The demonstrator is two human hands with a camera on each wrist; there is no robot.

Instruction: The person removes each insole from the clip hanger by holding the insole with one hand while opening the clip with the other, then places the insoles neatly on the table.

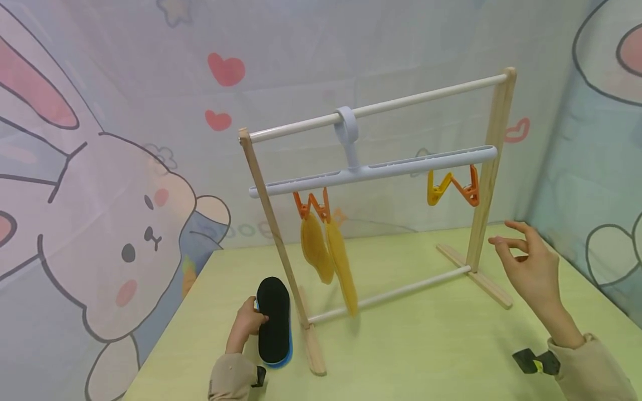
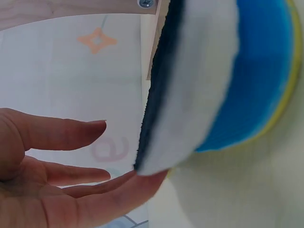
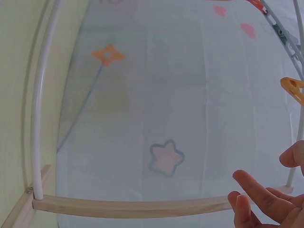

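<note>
My left hand (image 1: 249,318) is at the left edge of a stack of insoles (image 1: 273,320) lying on the table. A black one is on top, with blue showing beneath. In the left wrist view, my fingers touch the edge of the white-sided top insole (image 2: 199,85), while the thumb stands apart from it. A blue insole (image 2: 259,80) with a yellow rim lies below. My right hand (image 1: 534,267) is raised by the rack's right post, holding nothing, its fingers loosely bent. Two yellow insoles (image 1: 317,248) hang from orange clips (image 1: 323,207) on the grey hanger (image 1: 371,171).
The hanger hooks over the top white rod (image 1: 426,98) of a wooden rack (image 1: 494,161). A yellow clip (image 1: 437,188) and an orange clip (image 1: 470,188) hang at its right end. The rack's feet stand on the light green table (image 1: 401,345), before a cartoon-printed cloth (image 1: 301,50).
</note>
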